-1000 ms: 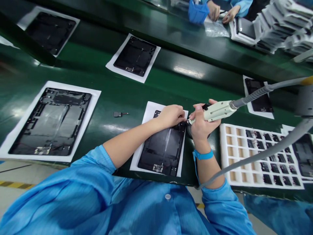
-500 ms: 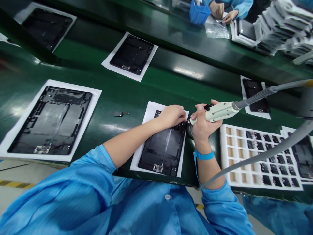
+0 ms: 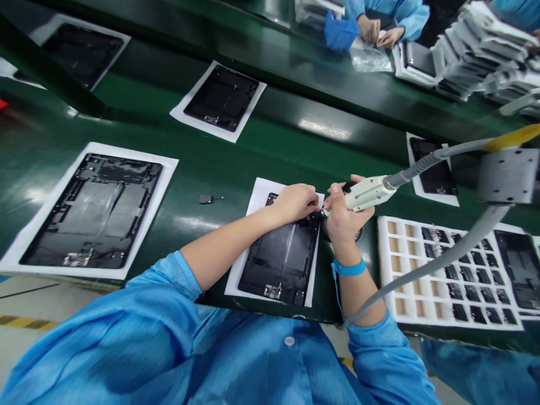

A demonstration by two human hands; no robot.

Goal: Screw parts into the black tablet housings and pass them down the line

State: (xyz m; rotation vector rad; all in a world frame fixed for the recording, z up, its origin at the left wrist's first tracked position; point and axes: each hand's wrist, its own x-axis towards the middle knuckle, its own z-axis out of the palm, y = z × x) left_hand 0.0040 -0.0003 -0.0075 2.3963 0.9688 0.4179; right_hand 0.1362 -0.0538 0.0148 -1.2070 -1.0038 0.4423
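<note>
The right hand (image 3: 348,216) has its grip clamped around an electric screwdriver (image 3: 367,193), whose tip sits at the 1 o'clock corner of a black tablet housing (image 3: 280,261). The housing lies on a white paper sheet (image 3: 257,197) on the green tabletop (image 3: 236,169). The left hand (image 3: 295,203) rests on the housing's top edge with its fingers together; whether that grip pinches anything, I cannot tell. Toward 9 o'clock lie a small flex part (image 3: 205,199) and then a second tablet housing (image 3: 90,211). At 3 o'clock sits a white foam tray (image 3: 386,264) of black components. Toward 1 o'clock, a co-worker's hands (image 3: 369,31) are beside a blue bin (image 3: 340,32).
</note>
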